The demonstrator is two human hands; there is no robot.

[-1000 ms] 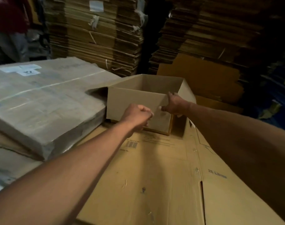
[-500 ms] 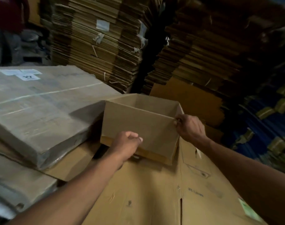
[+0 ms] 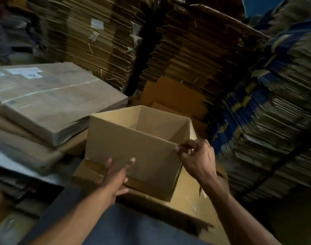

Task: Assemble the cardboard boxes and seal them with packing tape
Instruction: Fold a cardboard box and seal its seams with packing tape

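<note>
— Which step is in hand?
— The left hand [image 3: 118,171] is laid with fingers spread on the near wall of the open box [image 3: 133,151]; its top corner is pinched by the right hand [image 3: 198,157]. The box is held above flat cardboard sheets [image 3: 190,197].
— What is called for next?
— Probably flaps folded and taped; no tape is seen. Wrapped bundles [image 3: 50,99] crowd the left, stacked flats [image 3: 275,121] the right.

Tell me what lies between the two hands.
In the head view, only the open box's plain near wall spans between left hand and right hand.
</note>
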